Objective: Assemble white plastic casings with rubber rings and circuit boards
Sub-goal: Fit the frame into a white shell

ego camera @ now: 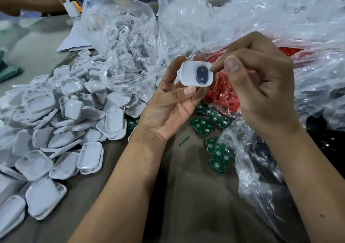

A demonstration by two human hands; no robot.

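From the head camera, the left hand grips a white casing, thumb across its lower edge and fingers curled behind it, open side facing up, with a dark shape inside. The right hand is beside it, curled, its forefinger tip touching the casing's right rim; whether it pinches anything I cannot tell. Below the hands, green circuit boards lie scattered on the brownish table. Red rubber rings sit in a clear bag just behind the casing. A heap of white casings spreads at left, spilling from crumpled plastic bags. Another person's arm shows at far left.
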